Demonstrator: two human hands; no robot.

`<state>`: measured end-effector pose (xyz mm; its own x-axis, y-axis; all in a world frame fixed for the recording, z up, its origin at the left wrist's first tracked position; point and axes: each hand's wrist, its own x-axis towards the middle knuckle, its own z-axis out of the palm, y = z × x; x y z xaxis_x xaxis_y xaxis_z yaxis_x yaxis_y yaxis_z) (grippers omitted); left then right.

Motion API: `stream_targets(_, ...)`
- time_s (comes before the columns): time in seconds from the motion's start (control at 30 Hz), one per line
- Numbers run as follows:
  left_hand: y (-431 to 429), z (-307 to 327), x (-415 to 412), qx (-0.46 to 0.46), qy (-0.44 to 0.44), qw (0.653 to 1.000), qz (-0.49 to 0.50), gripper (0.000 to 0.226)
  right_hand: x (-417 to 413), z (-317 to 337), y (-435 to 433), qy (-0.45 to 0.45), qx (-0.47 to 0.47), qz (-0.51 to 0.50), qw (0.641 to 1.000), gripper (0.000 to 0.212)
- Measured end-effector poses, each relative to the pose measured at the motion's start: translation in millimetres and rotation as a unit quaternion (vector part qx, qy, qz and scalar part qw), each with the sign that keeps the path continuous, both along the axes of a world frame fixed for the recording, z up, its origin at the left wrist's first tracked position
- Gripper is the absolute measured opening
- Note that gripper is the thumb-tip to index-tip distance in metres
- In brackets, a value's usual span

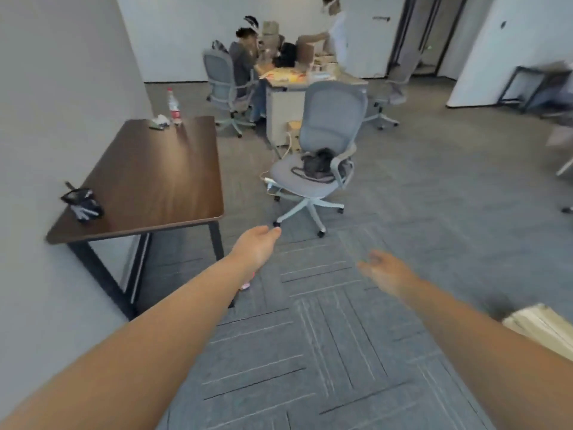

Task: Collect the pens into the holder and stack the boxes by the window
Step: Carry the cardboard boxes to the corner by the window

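Note:
A black mesh pen holder (81,200) lies tipped on the near left corner of the dark wooden table (155,184), with several pens spilling from it. My left hand (257,243) reaches forward over the carpet, fingers relaxed and holding nothing. My right hand (383,271) is also stretched out over the floor, blurred, fingers loose and empty. Both hands are well right of the holder. A pale cardboard box (542,328) shows at the right edge beside my right forearm.
A grey office chair (322,156) with a dark bag on its seat stands ahead. A plastic bottle (174,107) and a small packet sit at the table's far end. Two people work at a cluttered desk (297,79) further back. A wall runs along the left.

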<state>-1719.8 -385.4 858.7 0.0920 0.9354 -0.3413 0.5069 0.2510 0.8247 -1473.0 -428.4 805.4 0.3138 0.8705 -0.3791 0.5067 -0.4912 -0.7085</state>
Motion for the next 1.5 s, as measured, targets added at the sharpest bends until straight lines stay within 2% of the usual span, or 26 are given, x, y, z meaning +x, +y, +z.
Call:
stream_targets(0.13, 31, -19, 117, -0.03, 0.01, 0.996, -0.08, 0.056, 116, -14, -14, 0.03, -0.029, -0.105, 0.994, 0.065)
stream_targets(0.4, 123, -64, 330, -0.068, 0.022, 0.975, -0.209, 0.052, 290, -49, -9, 0.018, -0.069, -0.26, 0.963, 0.058)
stream_targets(0.5, 171, -78, 417, -0.077, 0.032, 0.96, -0.267, 0.055, 354, -58, 14, -0.01, -0.083, -0.304, 0.949, 0.056)
stream_targets(0.63, 209, -90, 524, -0.089, 0.053, 0.932, -0.348, 0.037, 426, -62, 26, -0.024, -0.113, -0.34, 0.933, 0.054)
stream_targets(0.67, 214, -94, 552, -0.092, 0.062, 0.924, -0.365, 0.041, 443, -63, 22, -0.022, -0.124, -0.356, 0.926, 0.054)
stream_targets(0.73, 215, -100, 608, -0.102, 0.069, 0.91, -0.397, 0.052, 475, -65, 10, -0.01, -0.143, -0.394, 0.908, 0.055)
stream_targets(0.9, 190, -122, 750, -0.102, 0.069, 0.868, -0.482, 0.056, 569, -83, -34, 0.018, -0.174, -0.503, 0.847, 0.053)
stream_targets(1.13, 150, -193, 952, -0.101, 0.125, 0.826, -0.541, 0.057, 751, -161, -72, 0.059, -0.169, -0.582, 0.794, 0.051)
stream_targets(1.3, 135, -246, 1095, -0.087, 0.211, 0.781, -0.582, 0.058, 869, -223, -73, 0.121, -0.215, -0.58, 0.777, 0.048)
stream_targets(1.5, 123, -304, 1235, -0.019, 0.23, 0.716, -0.658, 0.05, 975, -292, -62, 0.143, -0.238, -0.595, 0.754, 0.049)
